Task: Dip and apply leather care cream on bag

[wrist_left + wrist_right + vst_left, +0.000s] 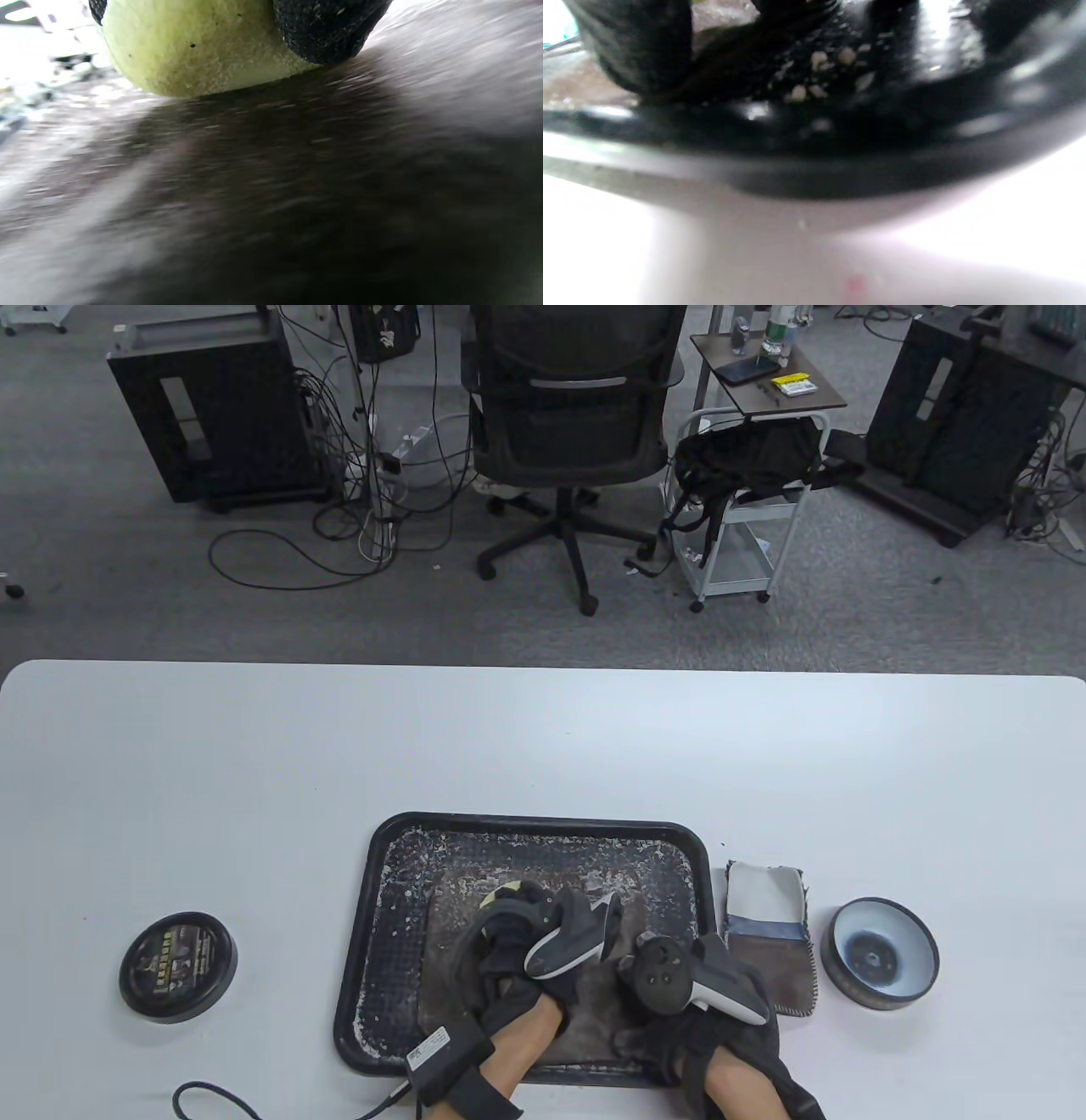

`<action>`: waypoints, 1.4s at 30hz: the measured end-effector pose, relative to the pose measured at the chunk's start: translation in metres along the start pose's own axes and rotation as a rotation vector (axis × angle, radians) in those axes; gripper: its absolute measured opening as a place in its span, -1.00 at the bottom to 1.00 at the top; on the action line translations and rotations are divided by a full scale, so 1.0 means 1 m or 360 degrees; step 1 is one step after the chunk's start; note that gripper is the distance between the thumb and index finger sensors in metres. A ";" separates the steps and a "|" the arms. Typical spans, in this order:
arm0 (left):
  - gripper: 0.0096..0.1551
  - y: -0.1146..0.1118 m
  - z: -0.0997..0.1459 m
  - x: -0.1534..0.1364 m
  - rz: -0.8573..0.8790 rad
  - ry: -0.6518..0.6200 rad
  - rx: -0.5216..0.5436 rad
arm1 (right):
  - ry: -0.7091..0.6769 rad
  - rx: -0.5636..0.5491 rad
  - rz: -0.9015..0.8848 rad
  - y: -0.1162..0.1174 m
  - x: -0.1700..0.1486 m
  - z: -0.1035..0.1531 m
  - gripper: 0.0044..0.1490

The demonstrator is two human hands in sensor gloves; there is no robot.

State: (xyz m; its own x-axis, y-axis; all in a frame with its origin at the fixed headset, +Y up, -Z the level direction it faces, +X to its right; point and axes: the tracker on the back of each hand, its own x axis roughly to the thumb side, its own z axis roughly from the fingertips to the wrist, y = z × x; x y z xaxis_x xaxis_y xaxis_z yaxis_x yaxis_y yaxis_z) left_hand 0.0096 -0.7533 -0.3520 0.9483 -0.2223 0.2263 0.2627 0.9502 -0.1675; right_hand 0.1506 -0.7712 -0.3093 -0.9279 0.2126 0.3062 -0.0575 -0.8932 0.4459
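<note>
**Sponge on leather, both hands over the tray**

White tabletop (543, 746) carries a black tray (399, 848) flecked with dried cream, and a dark brown leather bag (594, 993) lies flat inside it. Left of the tray sits the cream tin's lid (177, 965); right of it lie a folded cloth (768, 933) and the open cream tin (882, 954).

The left hand (509, 942) grips a yellow-green sponge (199, 46), fingers curled round it. The bag lies directly beneath those fingers, so the left hand is placed to rub. The right hand (679, 984) rests on the bag's nearer right part; how its fingers lie I cannot tell.

Only the left wrist view shows the sponge pressed onto the leather. The right wrist view shows just the tray's rim, blurred.
</note>
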 end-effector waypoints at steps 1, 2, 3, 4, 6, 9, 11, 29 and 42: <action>-0.33 0.000 -0.001 0.004 0.0082 -0.0094 0.0033 | -0.0003 0.0006 -0.0003 0.000 0.000 0.000 0.12; -0.33 0.000 -0.001 0.006 0.0125 -0.0131 0.0051 | -0.0003 0.0009 -0.0005 0.000 0.000 0.000 0.12; -0.33 0.001 -0.002 0.008 0.0173 -0.0167 0.0071 | -0.0004 0.0012 -0.0010 0.000 0.000 0.000 0.12; -0.32 0.001 -0.002 0.009 0.0207 -0.0198 0.0079 | -0.0004 0.0013 -0.0012 0.000 0.000 0.000 0.12; -0.32 0.001 -0.003 0.008 0.0280 -0.0261 0.0097 | -0.0004 0.0014 -0.0011 0.000 0.000 0.000 0.12; -0.32 0.000 -0.004 0.009 0.0363 -0.0383 0.0101 | -0.0002 0.0013 -0.0015 0.000 -0.001 0.000 0.12; -0.31 -0.003 -0.010 0.008 0.0325 -0.0442 0.0116 | 0.0003 0.0009 -0.0006 0.000 -0.001 0.001 0.12; -0.31 -0.005 -0.006 0.004 0.0268 -0.0617 0.0031 | 0.0087 -0.0003 0.0038 -0.004 0.002 0.000 0.06; -0.31 -0.022 0.010 -0.037 0.0129 -0.0597 0.0037 | 0.0110 0.0004 0.0064 -0.005 0.003 -0.002 0.04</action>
State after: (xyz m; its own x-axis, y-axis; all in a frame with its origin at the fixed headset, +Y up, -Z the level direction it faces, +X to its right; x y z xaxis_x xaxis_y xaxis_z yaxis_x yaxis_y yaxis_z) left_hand -0.0331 -0.7643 -0.3473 0.8338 -0.0552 0.5494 0.1815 0.9671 -0.1783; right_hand 0.1476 -0.7669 -0.3121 -0.9526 0.1487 0.2653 -0.0189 -0.8995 0.4365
